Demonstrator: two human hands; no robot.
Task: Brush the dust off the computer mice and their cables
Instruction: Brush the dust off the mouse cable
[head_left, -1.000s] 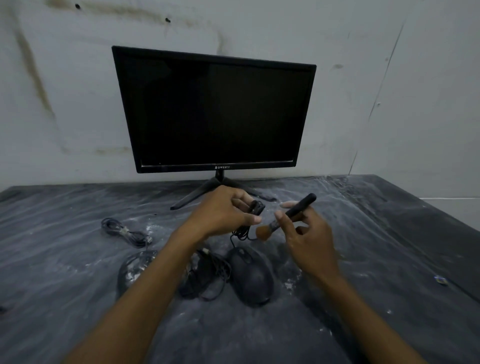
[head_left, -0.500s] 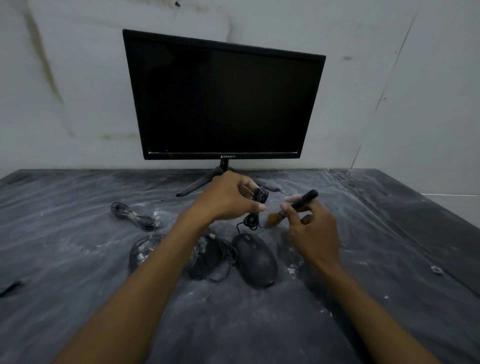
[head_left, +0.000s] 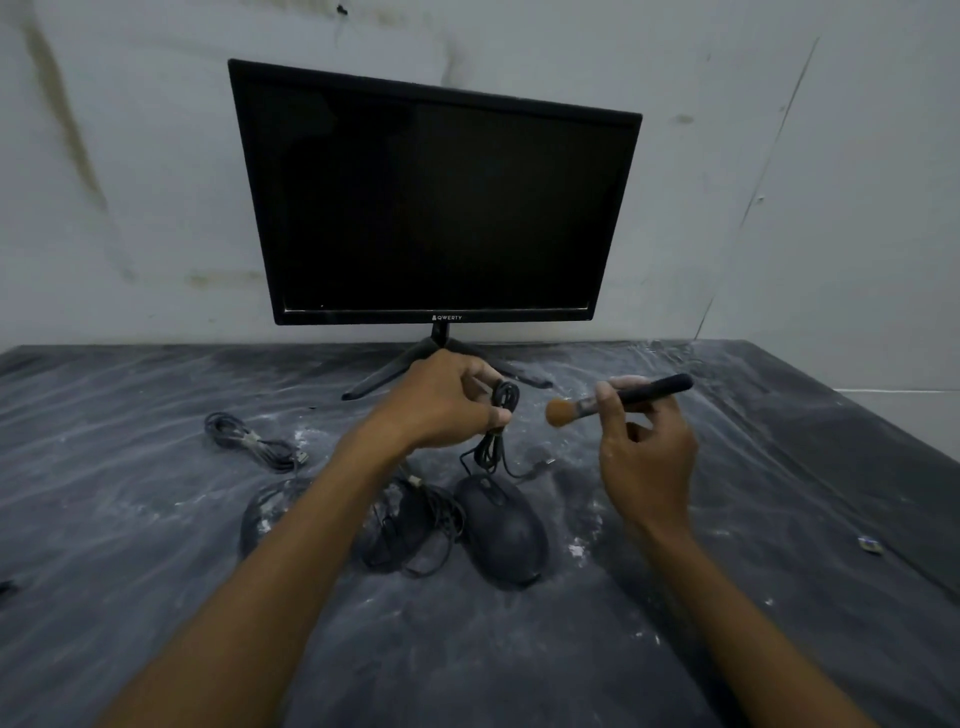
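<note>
My left hand (head_left: 441, 402) pinches a bundled black cable (head_left: 500, 415) and lifts it above the table; the cable runs down to a black mouse (head_left: 504, 530) lying in front of me. My right hand (head_left: 644, 441) grips a small brush (head_left: 618, 397) with a black handle and a tan bristle head, which points left and hangs a short gap to the right of the cable. A second mouse (head_left: 400, 525) with a tangled cable lies left of the first. A third mouse (head_left: 265, 512) is partly hidden behind my left forearm.
A black monitor (head_left: 436, 202) on a tripod foot stands at the back against the wall. A coiled cable (head_left: 249, 441) lies at the left. The dark table (head_left: 156, 571) is wrapped in dusty plastic film. A small object (head_left: 868, 544) lies near the right edge.
The brush head has pulled away to the right from the cable bundle, leaving a gap. My left hand keeps its pinch on the cable. The camera has tilted a little.
</note>
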